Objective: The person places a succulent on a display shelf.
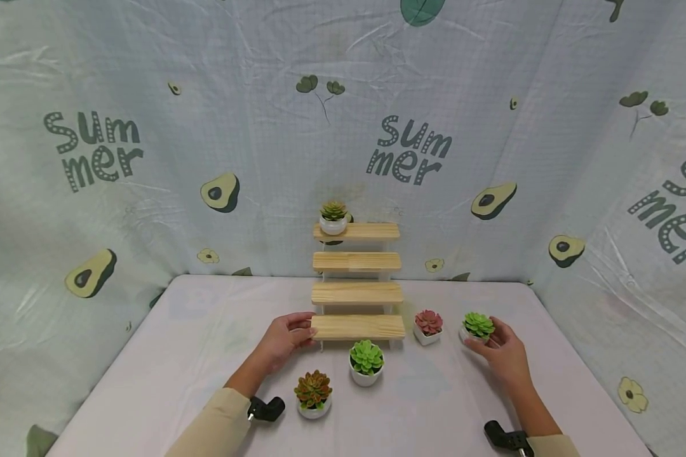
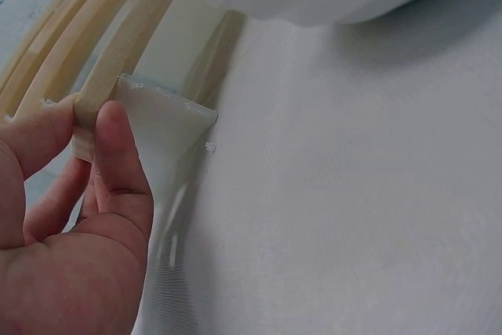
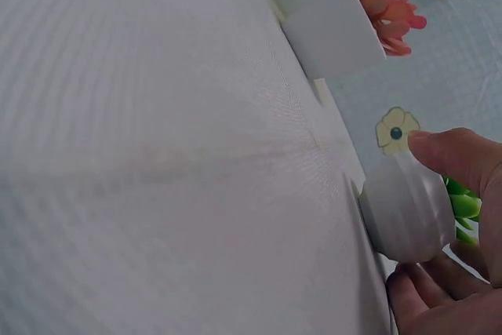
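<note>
My left hand (image 1: 284, 343) pinches the left end of the lowest step of a wooden tiered stand (image 1: 357, 327); in the left wrist view, thumb and fingers close on the plank's end (image 2: 98, 107). At the right, my right hand (image 1: 504, 355) grips a bright green succulent (image 1: 479, 324) in a round white pot (image 3: 409, 209), thumb on one side and fingers on the other. Between that pot and the stand sits a red succulent (image 1: 429, 322) in a square white pot (image 3: 333, 33). A small green succulent (image 1: 333, 211) in a white pot occupies the top step's left end.
In front of the stand is another green succulent (image 1: 366, 357) in a white pot. Nearer the left forearm stands a brownish-orange succulent (image 1: 313, 390), also potted. A printed curtain (image 1: 274, 158) hangs behind the white table (image 1: 423, 406).
</note>
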Available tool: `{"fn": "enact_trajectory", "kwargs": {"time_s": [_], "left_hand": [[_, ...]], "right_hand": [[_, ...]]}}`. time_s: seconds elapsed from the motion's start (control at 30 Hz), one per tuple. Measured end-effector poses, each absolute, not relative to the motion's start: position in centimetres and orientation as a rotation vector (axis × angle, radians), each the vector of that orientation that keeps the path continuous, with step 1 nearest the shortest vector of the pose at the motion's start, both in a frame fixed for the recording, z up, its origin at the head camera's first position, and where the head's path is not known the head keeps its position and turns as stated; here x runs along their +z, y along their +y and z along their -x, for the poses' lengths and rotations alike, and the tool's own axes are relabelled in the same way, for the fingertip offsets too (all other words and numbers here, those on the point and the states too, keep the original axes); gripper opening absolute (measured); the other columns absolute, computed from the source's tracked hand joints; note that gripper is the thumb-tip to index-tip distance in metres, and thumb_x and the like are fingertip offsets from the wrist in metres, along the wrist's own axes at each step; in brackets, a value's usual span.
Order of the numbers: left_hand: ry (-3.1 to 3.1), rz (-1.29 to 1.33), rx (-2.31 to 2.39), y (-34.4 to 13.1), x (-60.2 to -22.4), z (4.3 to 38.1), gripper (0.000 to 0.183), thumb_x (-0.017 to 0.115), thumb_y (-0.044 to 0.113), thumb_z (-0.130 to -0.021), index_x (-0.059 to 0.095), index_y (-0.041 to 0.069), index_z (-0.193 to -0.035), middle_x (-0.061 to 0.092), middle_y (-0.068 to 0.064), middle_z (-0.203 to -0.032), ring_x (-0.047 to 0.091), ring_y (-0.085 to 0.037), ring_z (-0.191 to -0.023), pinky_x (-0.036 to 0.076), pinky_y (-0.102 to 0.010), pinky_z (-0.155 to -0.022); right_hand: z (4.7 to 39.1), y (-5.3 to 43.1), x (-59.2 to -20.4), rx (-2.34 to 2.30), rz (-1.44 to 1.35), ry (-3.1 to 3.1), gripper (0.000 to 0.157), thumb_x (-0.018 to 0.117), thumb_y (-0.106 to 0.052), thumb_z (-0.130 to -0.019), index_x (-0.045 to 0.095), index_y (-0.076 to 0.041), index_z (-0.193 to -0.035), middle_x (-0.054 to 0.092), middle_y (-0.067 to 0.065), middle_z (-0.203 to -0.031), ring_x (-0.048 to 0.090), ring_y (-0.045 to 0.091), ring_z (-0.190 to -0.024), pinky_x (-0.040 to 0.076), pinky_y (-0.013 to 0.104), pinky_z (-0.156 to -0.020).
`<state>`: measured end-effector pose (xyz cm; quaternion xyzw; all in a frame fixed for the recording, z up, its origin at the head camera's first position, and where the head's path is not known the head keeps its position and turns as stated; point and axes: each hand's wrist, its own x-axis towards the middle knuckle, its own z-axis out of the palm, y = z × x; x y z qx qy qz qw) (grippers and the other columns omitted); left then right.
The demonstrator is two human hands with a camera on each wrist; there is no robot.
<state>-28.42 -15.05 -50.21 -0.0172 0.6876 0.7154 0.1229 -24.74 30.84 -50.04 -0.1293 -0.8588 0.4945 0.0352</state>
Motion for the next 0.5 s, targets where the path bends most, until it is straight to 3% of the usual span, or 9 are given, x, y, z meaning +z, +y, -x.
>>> {"fn": "enact_trajectory", "kwargs": {"time_s": [0.03,0.1,0.17,0.23,0.37,0.5], "left_hand": [[2.007,0.053,2.086,-15.04,-50.19,28.42,0.045,0.065,-0.002,-0.097,0.056,-0.005,-0.141,0.063,-0.015,-0.115,0.068,-0.016,-0.091,0.063,-0.028,-0.081],[2.007,0.054,2.082,-15.01,-50.17,28.43,0.045,0.065,-0.001,-0.097,0.056,-0.005,-0.141,0.063,-0.015,-0.116,0.068,-0.016,-0.091,0.063,-0.028,-0.081],[2.002,0.050,2.082,-15.00,-50.12,28.41,0.046,0.065,-0.002,-0.097,0.055,-0.005,-0.142,0.063,-0.015,-0.116,0.068,-0.016,-0.092,0.063,-0.028,-0.081],[1.996,0.050,2.086,-15.00,-50.07,28.39,0.046,0.065,-0.001,-0.097,0.055,-0.005,-0.142,0.063,-0.015,-0.115,0.068,-0.015,-0.092,0.063,-0.027,-0.081],[1.995,0.046,2.088,-15.06,-49.95,28.22,0.047,0.066,-0.001,-0.097,0.054,-0.006,-0.142,0.062,-0.014,-0.115,0.068,-0.015,-0.091,0.063,-0.027,-0.081],[1.998,0.044,2.086,-15.07,-49.77,28.07,0.047,0.065,0.000,-0.098,0.053,-0.007,-0.143,0.062,-0.015,-0.116,0.067,-0.015,-0.091,0.063,-0.027,-0.082]], "right_hand": [[24.77,30.79,-50.03,1.518,0.405,-2.644,0.101,0.084,-0.033,-0.087,0.023,-0.001,-0.161,0.037,0.027,-0.160,0.047,0.040,-0.143,0.047,0.005,-0.092],[24.83,30.69,-49.97,1.516,0.419,-2.652,0.099,0.083,-0.032,-0.088,0.024,0.001,-0.161,0.037,0.028,-0.160,0.046,0.040,-0.143,0.050,0.020,-0.106],[24.88,30.57,-49.92,1.518,0.438,-2.654,0.097,0.082,-0.031,-0.089,0.025,0.003,-0.160,0.037,0.029,-0.159,0.045,0.041,-0.144,0.046,0.040,-0.115],[24.94,30.42,-49.84,1.521,0.453,-2.651,0.095,0.081,-0.031,-0.089,0.027,0.005,-0.158,0.038,0.031,-0.158,0.045,0.042,-0.143,0.039,0.052,-0.118],[25.01,30.15,-49.66,1.494,0.473,-2.650,0.089,0.080,-0.030,-0.090,0.032,0.006,-0.156,0.043,0.032,-0.154,0.048,0.042,-0.140,0.041,0.053,-0.117],[25.01,30.13,-49.58,1.455,0.474,-2.664,0.086,0.080,-0.030,-0.090,0.036,0.008,-0.154,0.046,0.032,-0.151,0.050,0.042,-0.139,0.050,0.043,-0.110]]}}
